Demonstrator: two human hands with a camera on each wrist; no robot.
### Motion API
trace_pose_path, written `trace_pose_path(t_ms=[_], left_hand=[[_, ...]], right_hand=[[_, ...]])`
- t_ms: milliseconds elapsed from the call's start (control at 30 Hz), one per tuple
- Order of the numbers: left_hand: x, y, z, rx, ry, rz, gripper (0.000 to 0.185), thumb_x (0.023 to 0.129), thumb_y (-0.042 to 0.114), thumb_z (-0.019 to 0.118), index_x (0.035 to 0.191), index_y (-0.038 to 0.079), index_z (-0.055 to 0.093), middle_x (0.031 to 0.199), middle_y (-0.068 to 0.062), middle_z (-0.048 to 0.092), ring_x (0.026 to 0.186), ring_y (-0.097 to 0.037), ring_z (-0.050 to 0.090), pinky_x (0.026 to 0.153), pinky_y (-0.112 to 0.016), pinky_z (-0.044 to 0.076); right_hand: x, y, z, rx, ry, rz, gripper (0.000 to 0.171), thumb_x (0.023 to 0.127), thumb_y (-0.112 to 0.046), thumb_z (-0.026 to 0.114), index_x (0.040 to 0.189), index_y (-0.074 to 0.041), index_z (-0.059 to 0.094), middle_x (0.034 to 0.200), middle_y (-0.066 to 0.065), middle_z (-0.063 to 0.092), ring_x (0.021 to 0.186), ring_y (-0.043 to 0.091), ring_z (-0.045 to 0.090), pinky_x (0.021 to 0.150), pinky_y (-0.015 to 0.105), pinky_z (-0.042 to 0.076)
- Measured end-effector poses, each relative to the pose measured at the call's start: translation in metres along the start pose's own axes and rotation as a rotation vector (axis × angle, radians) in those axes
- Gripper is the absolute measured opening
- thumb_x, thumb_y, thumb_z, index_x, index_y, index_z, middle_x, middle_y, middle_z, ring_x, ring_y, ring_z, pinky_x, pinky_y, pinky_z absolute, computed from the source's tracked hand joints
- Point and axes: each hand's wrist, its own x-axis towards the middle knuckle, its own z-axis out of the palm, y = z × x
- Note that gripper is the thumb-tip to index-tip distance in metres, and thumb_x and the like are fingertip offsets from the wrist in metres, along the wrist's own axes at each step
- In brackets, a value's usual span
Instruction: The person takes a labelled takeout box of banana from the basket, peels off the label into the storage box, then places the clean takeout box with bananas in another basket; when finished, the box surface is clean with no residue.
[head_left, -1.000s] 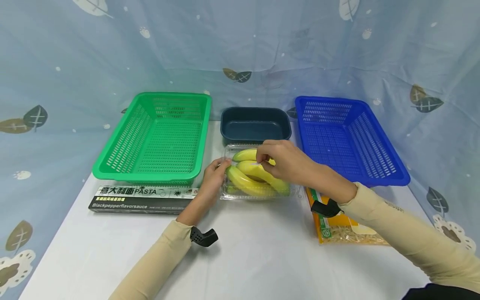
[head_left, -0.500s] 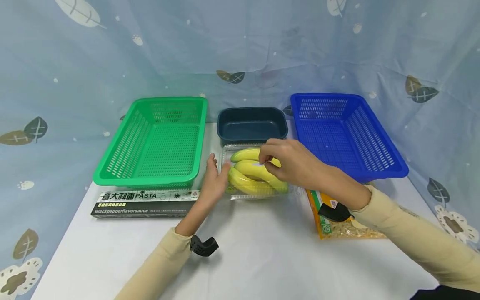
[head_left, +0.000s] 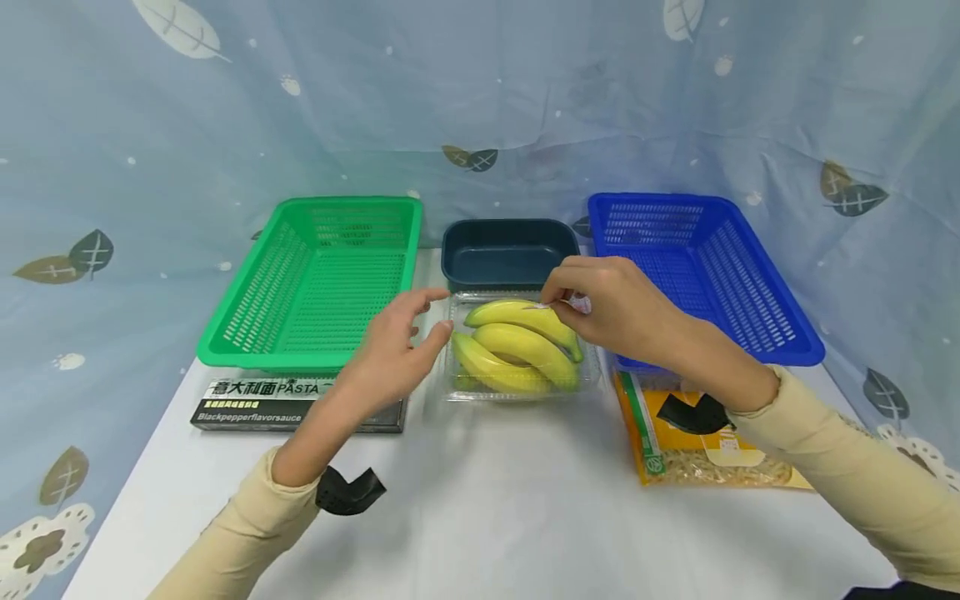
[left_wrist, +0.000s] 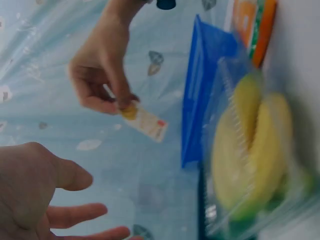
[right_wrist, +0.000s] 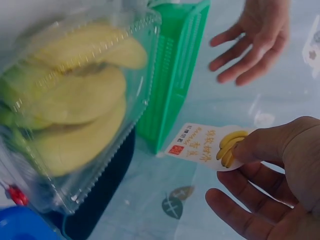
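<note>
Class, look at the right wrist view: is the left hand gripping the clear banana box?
No. The left hand hangs open with fingers spread, apart from the clear banana box, touching nothing.

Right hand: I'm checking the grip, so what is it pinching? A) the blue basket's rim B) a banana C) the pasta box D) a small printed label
D: the right hand pinches a small printed label with a banana picture on it, held apart from the clear box of bananas.
</note>
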Motion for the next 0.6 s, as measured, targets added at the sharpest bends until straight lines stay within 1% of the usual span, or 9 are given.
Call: trace_pose_path(t_ms=[100, 167, 300, 467, 600], left_hand=[[0.004, 0.008, -0.019, 0.028, 0.001, 0.029, 0.039, 0.095, 0.021, 0.053, 0.133, 0.011, 0.048, 0.132, -0.006, 0.048, 0.117, -0.024, 0.049, 0.087, -0.039, 0.047], [0.013, 0.012, -0.028, 0.058, 0.004, 0.048, 0.038, 0.094, 0.020, 0.055, 0.131, 0.011, 0.051, 0.129, -0.006, 0.051, 0.112, -0.023, 0.053, 0.084, -0.037, 0.049], [0.036, 0.018, -0.043, 0.102, 0.002, 0.049, 0.036, 0.092, 0.019, 0.058, 0.128, 0.012, 0.054, 0.123, -0.004, 0.056, 0.106, -0.020, 0.057, 0.078, -0.035, 0.051], [0.064, 0.014, -0.052, 0.130, -0.017, 0.036, 0.036, 0.092, 0.018, 0.058, 0.127, 0.011, 0.054, 0.120, -0.006, 0.058, 0.102, -0.020, 0.059, 0.077, -0.037, 0.050], [0.080, 0.005, -0.053, 0.152, -0.038, 0.012, 0.036, 0.092, 0.017, 0.056, 0.127, 0.010, 0.053, 0.120, -0.008, 0.058, 0.104, -0.022, 0.058, 0.080, -0.038, 0.049]], right_hand=[[0.006, 0.006, -0.003, -0.003, 0.005, -0.009, 0.016, 0.077, 0.004, 0.071, 0.084, -0.010, 0.067, 0.082, 0.001, 0.063, 0.072, 0.013, 0.059, 0.062, 0.029, 0.051], [0.009, 0.011, -0.007, -0.018, 0.009, 0.000, 0.014, 0.078, 0.004, 0.071, 0.084, -0.009, 0.068, 0.081, 0.002, 0.064, 0.072, 0.014, 0.060, 0.062, 0.030, 0.051], [0.012, 0.022, -0.012, -0.053, 0.012, 0.042, 0.013, 0.078, 0.003, 0.070, 0.085, -0.007, 0.069, 0.082, 0.003, 0.065, 0.071, 0.014, 0.061, 0.060, 0.031, 0.051], [0.016, 0.034, -0.013, -0.052, 0.008, 0.086, 0.011, 0.080, 0.002, 0.069, 0.087, -0.007, 0.070, 0.084, 0.003, 0.067, 0.071, 0.013, 0.061, 0.060, 0.031, 0.051], [0.023, 0.041, -0.013, -0.041, 0.015, 0.095, 0.009, 0.082, 0.000, 0.067, 0.087, -0.007, 0.070, 0.083, 0.004, 0.068, 0.071, 0.013, 0.062, 0.061, 0.032, 0.051]])
